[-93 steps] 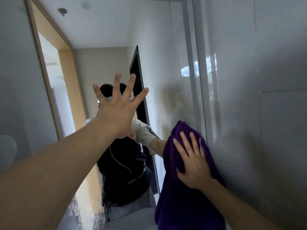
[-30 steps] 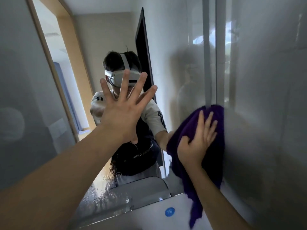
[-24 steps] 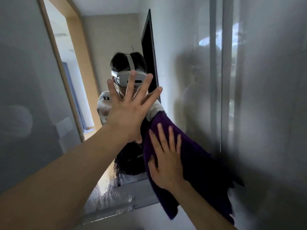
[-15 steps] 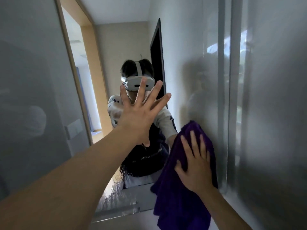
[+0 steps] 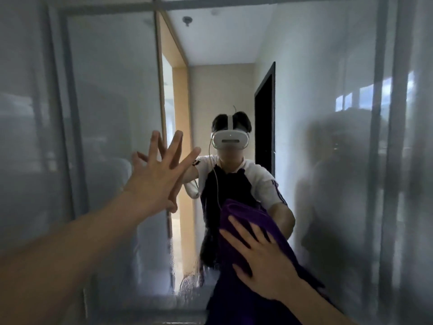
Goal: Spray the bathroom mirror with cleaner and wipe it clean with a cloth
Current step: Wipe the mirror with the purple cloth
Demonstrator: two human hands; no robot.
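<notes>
Mirror (image 5: pixel 112 113) glass, seemingly droplet-streaked; flat right hand (image 5: pixel 264 261) presses plush purple cloth (image 5: pixel 246 219).

The left hand (image 5: pixel 155 181) lies flat against the mirror (image 5: pixel 234 73), fingers spread wide. The right hand (image 5: pixel 262 261) presses a purple cloth (image 5: pixel 243 221) to the glass lower down, fingers straight. Droplets (image 5: pixel 187 275) streak the mirror's lower part between the two arms.

Bare mirror (image 5: pixel 105 113) left of cloth (image 5: pixel 246 221)
</notes>
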